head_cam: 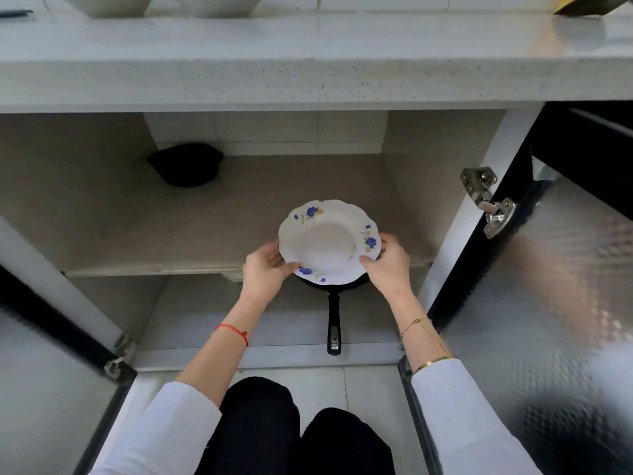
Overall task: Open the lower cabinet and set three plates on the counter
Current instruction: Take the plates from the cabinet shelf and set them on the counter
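Fingers of left hand [265, 269] and right hand [388, 260] clamp the flowered plate [329, 243] before the open cabinet [239, 214].

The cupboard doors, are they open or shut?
Open. Both cabinet doors swing outward, so the shelf and the black pan inside show, while both hands hold a flowered plate.

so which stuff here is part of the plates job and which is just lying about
Part of the job: flowered plate, held by left hand and right hand; counter; open cabinet door.

Lying about: black frying pan, black bag on the shelf, white bowls on the counter.
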`<action>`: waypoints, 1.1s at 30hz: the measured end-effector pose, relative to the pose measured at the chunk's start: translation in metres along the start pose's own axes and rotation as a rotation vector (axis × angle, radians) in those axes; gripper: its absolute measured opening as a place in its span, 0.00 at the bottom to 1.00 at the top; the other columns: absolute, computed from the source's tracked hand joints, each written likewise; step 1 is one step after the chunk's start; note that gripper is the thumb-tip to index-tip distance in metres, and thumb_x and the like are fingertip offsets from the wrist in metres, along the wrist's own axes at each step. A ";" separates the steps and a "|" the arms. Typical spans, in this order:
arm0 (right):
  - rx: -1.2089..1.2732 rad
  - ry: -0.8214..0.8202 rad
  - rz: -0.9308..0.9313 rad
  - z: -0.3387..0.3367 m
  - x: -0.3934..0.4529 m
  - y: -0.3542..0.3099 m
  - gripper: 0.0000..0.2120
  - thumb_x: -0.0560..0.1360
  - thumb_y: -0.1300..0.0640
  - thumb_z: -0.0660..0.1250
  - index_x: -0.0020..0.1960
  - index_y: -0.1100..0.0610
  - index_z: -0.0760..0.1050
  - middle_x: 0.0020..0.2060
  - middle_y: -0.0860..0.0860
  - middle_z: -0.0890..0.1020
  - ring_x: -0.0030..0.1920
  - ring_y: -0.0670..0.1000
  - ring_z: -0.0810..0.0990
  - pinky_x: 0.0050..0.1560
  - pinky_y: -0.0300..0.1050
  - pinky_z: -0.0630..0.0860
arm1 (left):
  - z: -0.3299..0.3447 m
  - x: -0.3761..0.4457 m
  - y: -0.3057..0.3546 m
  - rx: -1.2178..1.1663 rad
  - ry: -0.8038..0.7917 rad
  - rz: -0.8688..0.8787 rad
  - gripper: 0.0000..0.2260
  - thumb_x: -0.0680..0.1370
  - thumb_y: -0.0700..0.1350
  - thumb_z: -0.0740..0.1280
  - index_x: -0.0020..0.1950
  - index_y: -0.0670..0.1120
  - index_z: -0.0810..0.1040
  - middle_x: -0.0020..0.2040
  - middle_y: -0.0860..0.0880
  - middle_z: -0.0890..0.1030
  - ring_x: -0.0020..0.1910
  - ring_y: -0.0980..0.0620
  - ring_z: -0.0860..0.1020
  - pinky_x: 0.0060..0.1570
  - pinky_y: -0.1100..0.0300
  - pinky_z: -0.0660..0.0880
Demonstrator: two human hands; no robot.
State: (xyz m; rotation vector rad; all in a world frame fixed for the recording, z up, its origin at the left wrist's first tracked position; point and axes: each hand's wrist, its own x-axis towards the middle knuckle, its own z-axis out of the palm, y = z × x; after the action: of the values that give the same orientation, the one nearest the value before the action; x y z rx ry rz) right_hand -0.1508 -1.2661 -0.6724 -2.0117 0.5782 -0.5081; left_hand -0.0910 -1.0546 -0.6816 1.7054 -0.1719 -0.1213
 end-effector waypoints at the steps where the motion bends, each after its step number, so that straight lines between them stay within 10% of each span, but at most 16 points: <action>1: 0.008 -0.004 -0.004 0.002 -0.003 0.000 0.21 0.69 0.67 0.70 0.61 0.60 0.73 0.55 0.57 0.81 0.57 0.56 0.78 0.56 0.44 0.75 | -0.003 -0.003 0.000 0.003 0.001 0.005 0.25 0.71 0.30 0.73 0.66 0.41 0.76 0.54 0.54 0.81 0.54 0.56 0.80 0.55 0.65 0.76; 7: 0.039 -0.024 -0.015 0.017 -0.012 0.000 0.23 0.69 0.65 0.70 0.63 0.58 0.71 0.54 0.54 0.81 0.56 0.53 0.79 0.53 0.42 0.74 | -0.018 -0.009 -0.007 0.001 -0.001 0.033 0.25 0.71 0.29 0.71 0.67 0.42 0.75 0.53 0.57 0.81 0.48 0.70 0.80 0.51 0.72 0.76; 16: 0.061 -0.041 0.017 0.033 -0.001 -0.013 0.24 0.69 0.64 0.71 0.63 0.56 0.70 0.52 0.51 0.81 0.54 0.52 0.80 0.56 0.48 0.78 | -0.040 0.012 -0.008 -0.021 0.004 0.008 0.28 0.70 0.31 0.74 0.69 0.42 0.73 0.60 0.52 0.81 0.59 0.59 0.80 0.54 0.69 0.76; 22: 0.024 -0.082 0.114 0.020 -0.015 -0.050 0.24 0.68 0.66 0.71 0.62 0.57 0.70 0.47 0.46 0.78 0.48 0.46 0.78 0.40 0.26 0.70 | -0.051 -0.008 0.021 -0.037 0.020 -0.106 0.28 0.70 0.28 0.72 0.67 0.46 0.75 0.52 0.63 0.83 0.55 0.63 0.81 0.51 0.70 0.77; 33: -0.084 -0.254 0.410 -0.054 -0.106 -0.154 0.17 0.68 0.68 0.67 0.55 0.59 0.68 0.41 0.42 0.75 0.39 0.40 0.75 0.30 0.28 0.68 | -0.096 -0.127 0.128 0.072 -0.015 -0.366 0.31 0.71 0.31 0.72 0.71 0.50 0.72 0.57 0.65 0.80 0.60 0.63 0.78 0.61 0.63 0.75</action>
State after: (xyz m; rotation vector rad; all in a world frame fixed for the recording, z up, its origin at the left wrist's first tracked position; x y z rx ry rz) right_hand -0.2362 -1.1732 -0.5246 -1.9263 0.8361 0.0188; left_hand -0.2044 -0.9547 -0.5435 1.7937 0.1290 -0.4029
